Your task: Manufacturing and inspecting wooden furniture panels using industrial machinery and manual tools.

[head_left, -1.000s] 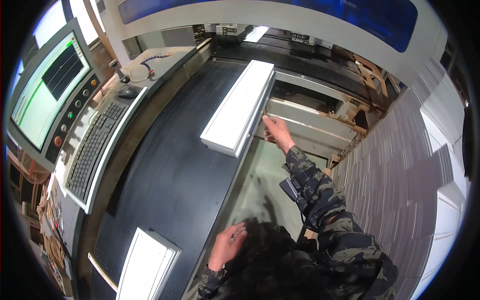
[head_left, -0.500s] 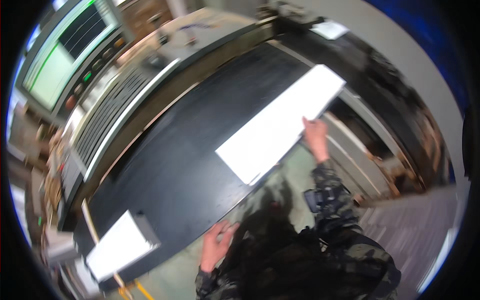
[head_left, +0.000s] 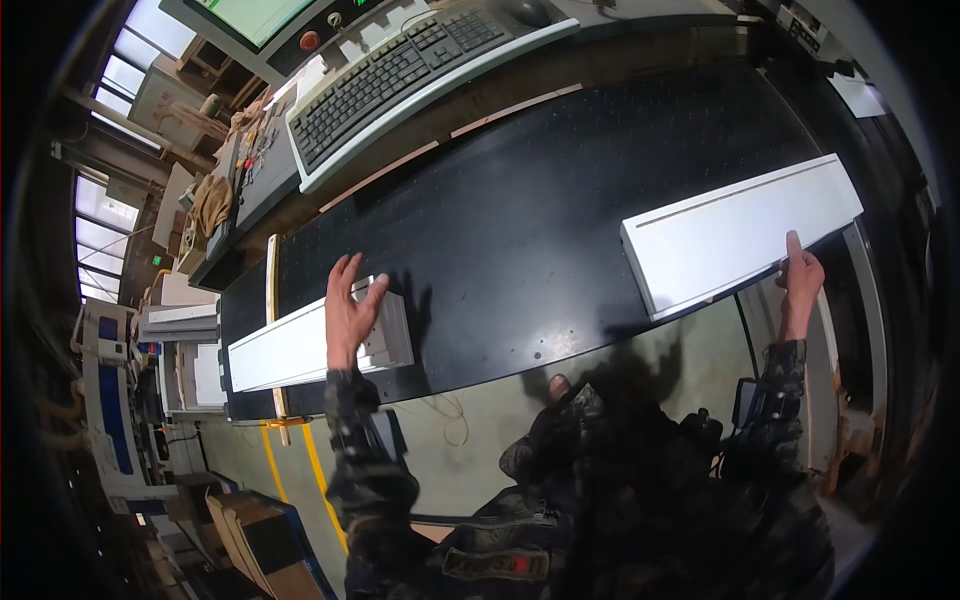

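Note:
A long white panel [head_left: 735, 245] with a narrow brown groove near its far edge lies on the black worktable [head_left: 500, 230] at the right. My right hand [head_left: 800, 280] grips its near edge, with one finger stretched over the top face and the others curled at the edge. At the left, several white panels form a stack [head_left: 280, 345], their ends stepped at the right side. Over the right end of this stack is my left hand [head_left: 350, 310], fingers spread and holding nothing. Whether its fingertips touch the stack I cannot tell.
Beyond the table stand a keyboard [head_left: 405, 75], a mouse [head_left: 525, 12] and a control screen [head_left: 245, 15] with a red button [head_left: 309, 40]. A wooden strip [head_left: 272, 275] crosses the table's left end. Cardboard boxes [head_left: 265, 535] stand on the floor at lower left.
My left hand has moved from the table's near edge to above the left stack, and its fingers have spread. My right hand stays at the right panel's near edge. The view has turned.

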`<state>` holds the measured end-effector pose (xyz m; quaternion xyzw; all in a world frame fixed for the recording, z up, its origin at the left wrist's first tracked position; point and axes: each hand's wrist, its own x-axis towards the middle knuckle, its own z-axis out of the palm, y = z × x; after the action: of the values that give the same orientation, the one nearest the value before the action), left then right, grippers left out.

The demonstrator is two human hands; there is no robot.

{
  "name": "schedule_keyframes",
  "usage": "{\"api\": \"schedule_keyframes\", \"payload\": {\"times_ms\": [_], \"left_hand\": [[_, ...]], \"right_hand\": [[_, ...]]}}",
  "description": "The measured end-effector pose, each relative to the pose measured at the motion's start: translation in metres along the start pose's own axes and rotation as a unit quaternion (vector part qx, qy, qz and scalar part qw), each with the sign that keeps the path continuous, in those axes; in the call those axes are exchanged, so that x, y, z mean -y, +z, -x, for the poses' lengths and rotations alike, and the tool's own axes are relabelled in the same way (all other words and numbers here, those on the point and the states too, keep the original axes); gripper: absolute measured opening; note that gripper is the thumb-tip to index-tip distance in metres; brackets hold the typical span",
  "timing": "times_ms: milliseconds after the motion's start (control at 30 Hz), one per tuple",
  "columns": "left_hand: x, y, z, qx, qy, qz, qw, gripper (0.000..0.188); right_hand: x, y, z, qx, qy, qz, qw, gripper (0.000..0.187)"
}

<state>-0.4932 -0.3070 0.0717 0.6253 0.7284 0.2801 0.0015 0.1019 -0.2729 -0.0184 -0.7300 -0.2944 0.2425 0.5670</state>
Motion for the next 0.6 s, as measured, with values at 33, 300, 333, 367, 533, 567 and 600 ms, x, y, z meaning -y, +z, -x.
{"api": "schedule_keyframes", "payload": {"times_ms": [33, 300, 333, 367, 533, 567, 600], "left_hand": [[0.014, -0.001, -0.006, -0.002, 0.001, -0.002, 1.0, 0.049], [0.022, -0.002, -0.01, 0.189, -0.047, -0.092, 0.976, 0.047], [0.021, 0.0, -0.009, 0.19, -0.043, -0.097, 0.976, 0.046], [0.021, 0.001, -0.008, 0.158, -0.019, -0.087, 0.983, 0.041], [0.051, 0.001, -0.001, 0.158, 0.061, -0.061, 0.984, 0.04], [0.041, 0.01, 0.001, 0.123, 0.072, -0.045, 0.989, 0.042], [0.03, 0.002, 0.007, 0.083, 0.062, -0.05, 0.993, 0.044]], "right_hand": [[0.009, 0.003, 0.001, -0.02, 0.005, -0.007, 1.0, 0.039], [-0.019, -0.013, -0.025, -0.032, -0.01, 0.047, 0.998, 0.04], [-0.021, -0.015, -0.027, -0.033, -0.015, 0.05, 0.998, 0.04], [-0.026, -0.016, -0.028, -0.038, -0.013, 0.052, 0.998, 0.04], [-0.02, -0.017, -0.026, -0.027, -0.063, 0.159, 0.985, 0.042], [-0.058, -0.029, -0.047, -0.087, -0.169, 0.221, 0.957, 0.043], [-0.031, -0.008, -0.027, -0.079, -0.14, 0.2, 0.967, 0.041]]}}
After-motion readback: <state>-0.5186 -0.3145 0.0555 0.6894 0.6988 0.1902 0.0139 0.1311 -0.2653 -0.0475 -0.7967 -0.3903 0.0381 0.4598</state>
